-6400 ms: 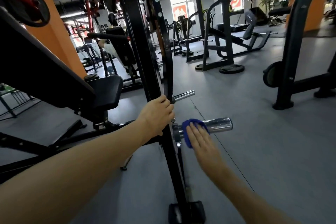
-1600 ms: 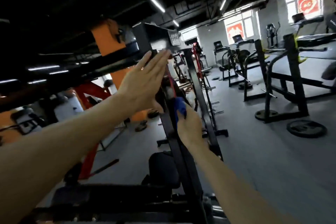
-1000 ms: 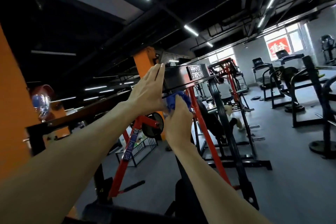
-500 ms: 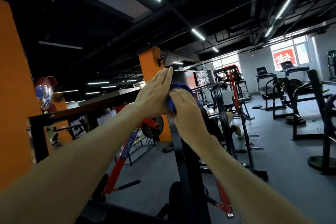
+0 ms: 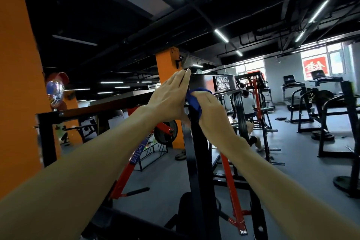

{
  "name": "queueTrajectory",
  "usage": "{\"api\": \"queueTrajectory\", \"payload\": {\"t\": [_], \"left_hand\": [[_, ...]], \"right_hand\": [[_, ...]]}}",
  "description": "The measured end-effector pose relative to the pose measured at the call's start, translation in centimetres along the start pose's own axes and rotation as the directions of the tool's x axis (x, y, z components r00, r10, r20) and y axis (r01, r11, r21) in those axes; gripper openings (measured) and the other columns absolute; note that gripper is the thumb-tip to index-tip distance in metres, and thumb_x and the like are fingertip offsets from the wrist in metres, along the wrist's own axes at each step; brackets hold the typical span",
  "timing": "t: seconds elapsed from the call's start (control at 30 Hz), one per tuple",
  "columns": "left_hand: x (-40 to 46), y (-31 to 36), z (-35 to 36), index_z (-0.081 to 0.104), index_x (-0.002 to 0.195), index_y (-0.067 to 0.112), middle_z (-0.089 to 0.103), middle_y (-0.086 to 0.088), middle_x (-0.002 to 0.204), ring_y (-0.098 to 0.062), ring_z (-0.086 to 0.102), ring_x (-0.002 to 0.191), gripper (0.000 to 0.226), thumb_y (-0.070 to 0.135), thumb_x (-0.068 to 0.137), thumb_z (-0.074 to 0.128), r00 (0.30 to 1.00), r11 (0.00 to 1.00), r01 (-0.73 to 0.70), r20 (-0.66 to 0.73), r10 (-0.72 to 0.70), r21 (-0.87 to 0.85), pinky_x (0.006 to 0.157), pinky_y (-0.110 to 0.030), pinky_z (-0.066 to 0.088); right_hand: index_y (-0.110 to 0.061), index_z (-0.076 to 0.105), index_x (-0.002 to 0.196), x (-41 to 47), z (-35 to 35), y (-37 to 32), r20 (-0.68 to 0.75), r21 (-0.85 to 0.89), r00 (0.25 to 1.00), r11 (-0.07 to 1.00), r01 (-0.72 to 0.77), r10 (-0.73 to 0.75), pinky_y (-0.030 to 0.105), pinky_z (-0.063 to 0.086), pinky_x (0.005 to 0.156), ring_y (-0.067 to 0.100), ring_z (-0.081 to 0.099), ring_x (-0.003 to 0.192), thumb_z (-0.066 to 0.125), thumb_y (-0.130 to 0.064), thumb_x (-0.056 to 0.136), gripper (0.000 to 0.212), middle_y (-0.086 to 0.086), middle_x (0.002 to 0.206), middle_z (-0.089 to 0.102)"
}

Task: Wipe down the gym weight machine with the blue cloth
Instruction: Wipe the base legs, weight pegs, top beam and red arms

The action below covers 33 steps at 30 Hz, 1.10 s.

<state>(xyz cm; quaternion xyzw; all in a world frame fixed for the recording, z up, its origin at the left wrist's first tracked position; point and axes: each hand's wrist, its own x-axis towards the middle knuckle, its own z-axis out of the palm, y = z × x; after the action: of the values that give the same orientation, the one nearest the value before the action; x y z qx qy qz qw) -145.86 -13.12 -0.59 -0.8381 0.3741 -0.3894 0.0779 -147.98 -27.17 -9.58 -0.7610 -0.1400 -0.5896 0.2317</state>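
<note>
Cloth point(image 5: 192, 99) under right fingers point(image 5: 211, 101) against upright point(image 5: 196, 152)

I see a grey gym floor point(image 5: 296, 154) carrying the black weight machine upright point(image 5: 196, 161), with loose weight plates point(image 5: 322, 136) lying flat further off to the right.

blue cloth point(image 5: 193, 101): bunched, pressed on upright | weight machine point(image 5: 198, 154): black frame, upright post
</note>
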Motion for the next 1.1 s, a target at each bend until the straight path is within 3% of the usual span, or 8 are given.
{"api": "queueTrajectory", "payload": {"t": [0.17,0.33,0.43,0.5,0.63,0.77,0.87,1.1], "left_hand": [[0.0,0.4,-0.3,-0.008,0.159,0.001,-0.001,-0.016,0.168,-0.029,-0.002,0.156,0.164,0.078,0.044,0.081,0.998,0.999,0.03,0.046,-0.032,0.044,0.125,-0.038,0.006],[0.4,2.2,-0.8,0.004,0.159,-0.002,0.012,-0.018,0.165,-0.033,0.01,0.154,0.164,0.096,0.038,0.058,0.992,0.991,0.115,0.037,-0.117,0.062,0.126,-0.045,0.015],[1.4,3.7,-0.3,0.018,0.155,-0.006,0.027,-0.022,0.156,-0.038,0.028,0.147,0.155,0.094,0.046,0.065,0.983,0.95,0.185,-0.036,-0.182,0.252,0.123,-0.047,0.026],[1.9,5.1,0.2,0.014,0.154,-0.01,0.026,-0.028,0.156,-0.041,0.03,0.145,0.149,0.084,0.055,0.073,0.97,0.883,0.236,-0.04,-0.24,0.406,0.122,-0.047,0.027],[2.3,7.3,1.0,-0.001,0.152,-0.016,0.014,-0.037,0.157,-0.048,0.021,0.148,0.144,0.075,0.068,0.073,0.928,0.765,0.307,-0.001,-0.373,0.567,0.124,-0.051,0.019],[3.6,8.6,2.2,0.003,0.153,-0.014,0.004,-0.037,0.16,-0.05,0.004,0.151,0.11,0.054,0.092,0.064,0.914,0.685,0.303,0.001,-0.406,0.663,0.125,-0.053,0.011],[5.4,9.1,3.6,-0.005,0.154,-0.012,-0.009,-0.034,0.162,-0.046,-0.009,0.153,0.101,0.047,0.099,0.054,0.904,0.629,0.284,0.016,-0.427,0.724,0.126,-0.051,0.001],[9.5,9.8,7.1,0.001,0.154,-0.012,0.003,-0.034,0.162,-0.049,0.005,0.152,0.085,0.04,0.104,0.046,0.881,0.569,0.397,-0.126,-0.456,0.72,0.124,-0.061,0.007]], "right_hand": [[-0.001,0.052,0.136,1.4,0.2,2.2,0.046,-0.081,0.997,0.995,-0.061,0.065,0.035,0.042,0.107,0.033,0.052,0.127,0.062,0.014,0.083,0.056,0.018,0.133,0.057],[0.0,0.055,0.128,2.2,-0.6,3.3,0.1,-0.149,0.992,0.987,-0.058,0.073,0.037,0.051,0.09,0.032,0.058,0.11,0.064,0.016,0.076,0.056,0.017,0.12,0.06],[-0.002,0.056,0.126,2.2,-0.7,4.0,0.108,-0.183,0.993,0.983,-0.026,0.046,0.039,0.054,0.083,0.03,0.061,0.103,0.068,0.011,0.078,0.052,0.014,0.117,0.062],[-0.004,0.057,0.125,2.3,-1.0,4.5,0.117,-0.189,0.993,0.982,0.01,0.012,0.039,0.054,0.08,0.03,0.062,0.099,0.063,0.012,0.08,0.048,0.013,0.115,0.063],[-0.006,0.057,0.13,2.7,-1.7,6.5,0.164,-0.153,0.984,0.984,0.095,-0.069,0.039,0.055,0.087,0.028,0.064,0.105,0.064,0.011,0.084,0.05,0.012,0.12,0.064],[-0.004,0.052,0.138,3.3,-1.1,9.3,0.214,-0.093,0.961,0.976,0.197,-0.173,0.039,0.051,0.099,0.025,0.058,0.121,0.07,0.014,0.077,0.066,0.012,0.131,0.061],[-0.006,0.051,0.139,3.5,-0.9,11.4,0.22,-0.06,0.943,0.961,0.268,-0.25,0.035,0.047,0.105,0.021,0.054,0.127,0.071,0.008,0.082,0.062,0.007,0.135,0.059],[-0.002,0.048,0.142,4.3,-0.7,16.5,0.217,0.049,0.916,0.941,0.336,-0.338,0.041,0.044,0.11,0.026,0.048,0.134,0.062,0.005,0.088,0.056,0.011,0.141,0.053]]}}
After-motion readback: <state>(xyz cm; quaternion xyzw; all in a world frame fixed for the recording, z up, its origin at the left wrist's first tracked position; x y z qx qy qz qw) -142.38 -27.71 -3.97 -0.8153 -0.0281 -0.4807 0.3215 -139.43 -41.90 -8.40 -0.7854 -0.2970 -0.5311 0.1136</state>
